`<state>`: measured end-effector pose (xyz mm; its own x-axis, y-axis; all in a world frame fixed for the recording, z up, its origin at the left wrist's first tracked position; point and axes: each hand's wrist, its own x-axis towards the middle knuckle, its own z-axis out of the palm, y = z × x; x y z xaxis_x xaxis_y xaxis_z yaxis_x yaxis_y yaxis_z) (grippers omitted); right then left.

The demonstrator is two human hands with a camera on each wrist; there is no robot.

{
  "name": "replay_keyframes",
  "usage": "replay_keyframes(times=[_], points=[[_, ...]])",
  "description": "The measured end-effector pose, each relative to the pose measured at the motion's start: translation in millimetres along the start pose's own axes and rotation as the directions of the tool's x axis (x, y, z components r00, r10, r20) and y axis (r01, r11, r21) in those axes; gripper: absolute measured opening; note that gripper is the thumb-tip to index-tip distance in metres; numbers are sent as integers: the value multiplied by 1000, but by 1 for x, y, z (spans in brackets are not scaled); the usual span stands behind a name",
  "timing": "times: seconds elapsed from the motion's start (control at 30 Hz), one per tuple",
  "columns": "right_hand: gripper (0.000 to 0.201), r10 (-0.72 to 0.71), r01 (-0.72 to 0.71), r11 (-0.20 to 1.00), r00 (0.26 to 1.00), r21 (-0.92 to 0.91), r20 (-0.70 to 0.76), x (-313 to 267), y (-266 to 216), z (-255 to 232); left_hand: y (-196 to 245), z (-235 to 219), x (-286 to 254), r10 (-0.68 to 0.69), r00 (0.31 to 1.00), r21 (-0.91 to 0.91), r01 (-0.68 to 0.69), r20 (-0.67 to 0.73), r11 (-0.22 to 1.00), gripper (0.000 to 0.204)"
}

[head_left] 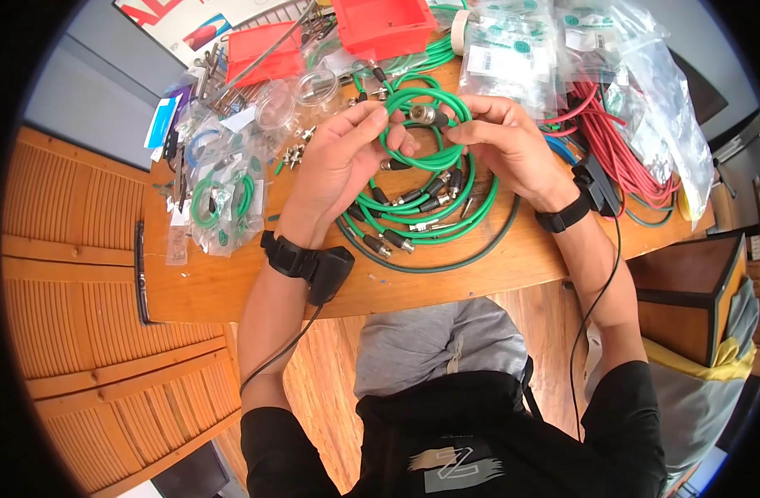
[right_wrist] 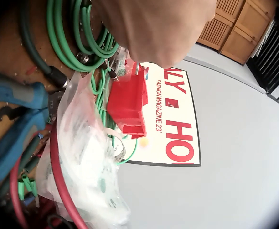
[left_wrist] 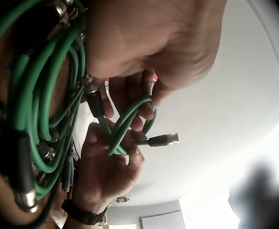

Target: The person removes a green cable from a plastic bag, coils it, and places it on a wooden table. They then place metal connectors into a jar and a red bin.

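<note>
Green cable (head_left: pixel 438 158), wound into a small coil, hangs between both hands just above the wooden table (head_left: pixel 525 261). The left hand (head_left: pixel 340 153) has its thumb and fingers bent in on the near-left side of the loops, the gap between them almost closed on the cable. Across from it, the right hand (head_left: pixel 506 149) pinches the other side between thumb and fingertips, right beside a metal plug (head_left: pixel 424 114) that lies across the ring. Under the hands, other cords (head_left: pixel 459 237) rest in wider loops, with their black-sleeved ends mixed among them. Over to the person's left sit a clear bag (head_left: pixel 222 220) with green cord inside and a round tub (head_left: pixel 316 87). Beyond the hands stands a red box (head_left: pixel 384 31); plastic packets (head_left: pixel 508 66) and red cable (head_left: pixel 616 145) fill the right side, near blue-handled pliers (right_wrist: pixel 15 90).
</note>
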<state>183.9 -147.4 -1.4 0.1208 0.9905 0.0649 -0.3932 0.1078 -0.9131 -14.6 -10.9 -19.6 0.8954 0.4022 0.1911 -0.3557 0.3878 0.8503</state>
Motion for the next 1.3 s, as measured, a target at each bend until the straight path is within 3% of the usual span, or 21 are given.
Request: replay_keyframes(times=[0.07,0.17,0.27,0.37,0.47,0.5,0.6,0.63,0.73,0.77,0.87,0.97,1.03,1.17,1.3], points=[[19,0,0,1000,1000,1,9,2,3,-8,7,5,-2,-31,999,3,31,15,1000,26],[18,-51,43,994,996,-101,-77,4,-1,-6,12,23,-5,-59,990,108,73,-126,991,28],[20,-145,97,940,981,-327,-128,2,-4,0,10,23,-3,-74,993,119,85,-90,989,31],[21,-406,274,719,912,-638,-66,5,8,3,8,29,-6,-147,983,286,174,-113,942,37],[24,-420,250,698,902,-671,-102,5,17,2,13,32,-8,-213,977,44,213,-17,976,46],[26,-403,240,708,910,-664,-102,5,14,3,15,29,-10,-172,985,40,170,36,985,60],[27,-295,130,799,935,-587,-195,1,-2,10,8,34,-8,-22,992,-20,25,123,999,71],[27,-282,110,810,934,-576,-218,1,-1,10,10,33,-6,-47,985,16,45,164,999,82],[27,-318,111,779,918,-616,-237,6,14,2,-1,40,-5,-14,982,130,-10,189,992,89],[28,-361,134,722,910,-679,-205,8,18,-1,-1,36,-6,-105,980,150,80,170,985,85],[32,-350,94,654,918,-750,-189,6,19,3,4,42,-8,-143,988,246,127,50,961,74],[34,-253,102,736,958,-669,-132,4,24,6,0,40,-11,-131,990,115,126,41,985,46],[35,-208,115,798,974,-591,-92,3,27,10,-4,33,-11,-137,985,19,136,101,991,44],[34,-203,130,772,978,-622,-48,0,27,15,-11,23,-11,-140,963,-140,175,230,975,42],[33,-244,187,720,970,-668,9,-2,23,21,-7,29,-13,-171,955,-176,216,241,960,43]])
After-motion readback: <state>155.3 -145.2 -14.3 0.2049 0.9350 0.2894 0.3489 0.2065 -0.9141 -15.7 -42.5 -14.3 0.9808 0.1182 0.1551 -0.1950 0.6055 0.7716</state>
